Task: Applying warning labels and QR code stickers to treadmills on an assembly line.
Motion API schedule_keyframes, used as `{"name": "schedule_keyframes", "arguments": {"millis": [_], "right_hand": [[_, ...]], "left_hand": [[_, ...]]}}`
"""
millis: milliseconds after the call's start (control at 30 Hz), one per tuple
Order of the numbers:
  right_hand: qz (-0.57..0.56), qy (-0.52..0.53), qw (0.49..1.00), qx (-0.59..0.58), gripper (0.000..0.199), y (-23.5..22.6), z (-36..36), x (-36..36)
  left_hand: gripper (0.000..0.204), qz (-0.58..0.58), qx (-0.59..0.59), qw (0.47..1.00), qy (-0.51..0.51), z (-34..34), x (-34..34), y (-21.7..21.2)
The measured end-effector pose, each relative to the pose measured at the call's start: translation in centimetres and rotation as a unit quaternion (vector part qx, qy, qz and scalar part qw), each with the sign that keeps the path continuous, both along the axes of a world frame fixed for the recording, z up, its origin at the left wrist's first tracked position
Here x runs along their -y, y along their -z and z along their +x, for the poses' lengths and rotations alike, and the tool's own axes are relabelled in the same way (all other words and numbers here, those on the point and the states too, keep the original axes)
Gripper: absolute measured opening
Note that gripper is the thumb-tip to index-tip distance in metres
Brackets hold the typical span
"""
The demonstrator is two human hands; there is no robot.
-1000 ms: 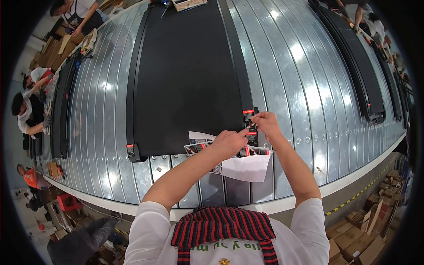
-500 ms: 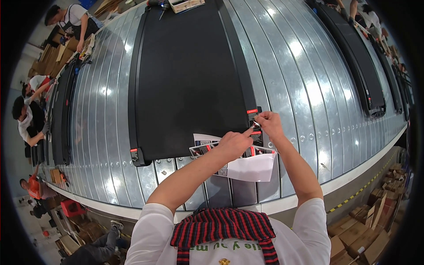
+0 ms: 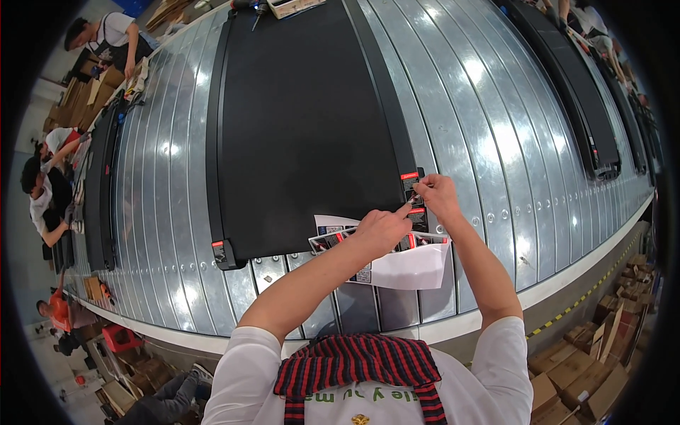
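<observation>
A flat black treadmill deck (image 3: pixel 304 127) lies lengthwise in front of me, with a black end cap at each near corner. Warning stickers with red tops sit on both caps, the left sticker (image 3: pixel 218 250) in plain sight. At the right corner, my right hand (image 3: pixel 440 198) pinches a small sticker (image 3: pixel 413 196) between thumb and fingertips. My left hand (image 3: pixel 382 230) reaches across the near edge, its index finger extended to the same spot. Its other fingers are curled over white sticker sheets (image 3: pixel 407 270), partly hidden beneath the hand and forearm.
The deck rests on a metal slatted conveyor (image 3: pixel 482 212) with a pale front edge (image 3: pixel 439 327). More black decks (image 3: pixel 567 85) lie to the right and left, with people beside them. A tray (image 3: pixel 294 7) and a power tool are at the far end. Cardboard boxes (image 3: pixel 567 375) stand at lower right.
The view has shifted slightly, moving the near part of the scene a little to the right. Both hands stay at the right corner cap, with only slight finger movement.
</observation>
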State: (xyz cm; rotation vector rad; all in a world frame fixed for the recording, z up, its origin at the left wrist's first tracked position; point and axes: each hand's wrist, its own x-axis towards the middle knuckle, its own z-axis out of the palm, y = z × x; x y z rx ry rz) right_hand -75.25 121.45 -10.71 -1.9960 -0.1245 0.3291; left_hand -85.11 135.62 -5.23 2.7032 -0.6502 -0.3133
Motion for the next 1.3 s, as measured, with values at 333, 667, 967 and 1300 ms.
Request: {"name": "schedule_keyframes", "arguments": {"millis": [333,667,967,1300], "right_hand": [[-0.442,-0.106,0.863,0.222,0.052,-4.8,0.7,-0.5],[-0.153,-0.017,0.988,0.003,0.084,-0.1,3.3,-0.4],[0.133,0.032,0.990,0.041,0.047,-3.3,-2.1,0.5],[0.274,-0.177,0.943,-0.062,0.024,-14.5,-18.3,-6.5]], "left_hand": [[0.007,0.022,-0.020,1.000,0.007,0.1,0.0,0.4],[0.009,-0.013,-0.036,0.999,0.004,-0.2,-0.9,0.1],[0.024,-0.445,-0.231,0.814,-0.293,-9.4,-9.8,-8.2],[0.032,-0.618,-0.095,0.688,-0.367,-19.8,-14.4,-8.0]]}}
